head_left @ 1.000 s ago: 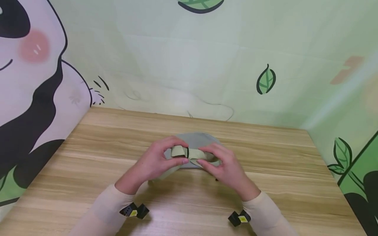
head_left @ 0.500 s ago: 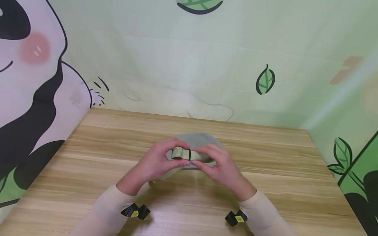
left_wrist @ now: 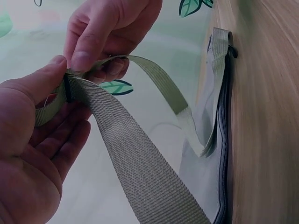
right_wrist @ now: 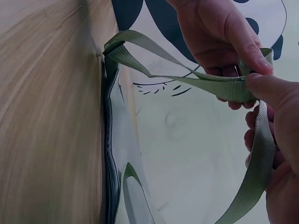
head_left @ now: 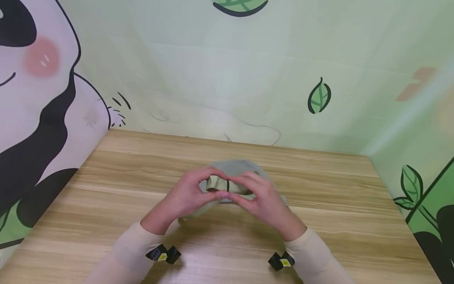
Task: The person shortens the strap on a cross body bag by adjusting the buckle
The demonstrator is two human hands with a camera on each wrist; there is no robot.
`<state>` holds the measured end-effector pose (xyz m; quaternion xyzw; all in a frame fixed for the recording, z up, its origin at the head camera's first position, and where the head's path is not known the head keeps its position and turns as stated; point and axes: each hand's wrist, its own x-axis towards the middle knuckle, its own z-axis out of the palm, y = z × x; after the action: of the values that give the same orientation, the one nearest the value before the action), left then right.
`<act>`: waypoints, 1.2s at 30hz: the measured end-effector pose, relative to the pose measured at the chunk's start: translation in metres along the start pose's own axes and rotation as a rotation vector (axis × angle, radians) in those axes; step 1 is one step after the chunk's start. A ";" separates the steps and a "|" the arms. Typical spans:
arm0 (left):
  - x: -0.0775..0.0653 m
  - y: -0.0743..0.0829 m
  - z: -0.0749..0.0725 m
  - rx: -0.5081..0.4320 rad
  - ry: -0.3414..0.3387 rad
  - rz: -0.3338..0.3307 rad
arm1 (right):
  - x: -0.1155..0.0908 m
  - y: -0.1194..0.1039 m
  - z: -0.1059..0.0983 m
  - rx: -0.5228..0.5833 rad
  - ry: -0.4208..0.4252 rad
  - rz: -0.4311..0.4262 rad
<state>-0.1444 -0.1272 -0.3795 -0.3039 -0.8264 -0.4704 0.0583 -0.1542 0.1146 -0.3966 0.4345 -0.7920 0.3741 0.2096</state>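
Observation:
A flat grey bag [head_left: 235,167] with a dark zipped edge [left_wrist: 223,158] lies on the table beneath both hands. Its green webbing strap [head_left: 217,183] is raised above it, with a narrow black slider [head_left: 228,185] across the webbing. My left hand [head_left: 182,193] pinches the strap beside this slider, thumb below and fingers above; a short loop of webbing sits within its grip. From the other side, my right hand [head_left: 269,203] pinches the strap close to the slider, so the thumb tips nearly meet. Fingers partly hide the slider in both wrist views.
The wood-grain table [head_left: 142,157] surrounds the bag. Behind it stands a pale green printed wall [head_left: 177,79], with a panda drawing [head_left: 53,98] at left. A small black camera sits on each wrist [head_left: 164,254].
My right hand has slid left along the strap up to the slider. My left hand has shifted slightly right. The bag has stayed about where it was.

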 end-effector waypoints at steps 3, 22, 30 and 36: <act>-0.001 -0.001 -0.002 -0.002 0.018 -0.040 | -0.003 0.002 -0.002 -0.024 -0.005 0.018; -0.003 -0.003 -0.005 -0.103 0.040 -0.138 | -0.008 0.009 -0.008 0.036 0.064 -0.101; -0.004 -0.004 -0.005 -0.136 0.017 -0.100 | -0.004 0.005 -0.008 0.049 0.027 -0.079; -0.003 -0.003 -0.003 -0.145 0.018 -0.071 | -0.002 0.005 -0.005 0.049 0.023 -0.090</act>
<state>-0.1445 -0.1321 -0.3814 -0.2737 -0.7999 -0.5334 0.0267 -0.1572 0.1217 -0.3969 0.4702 -0.7598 0.3888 0.2246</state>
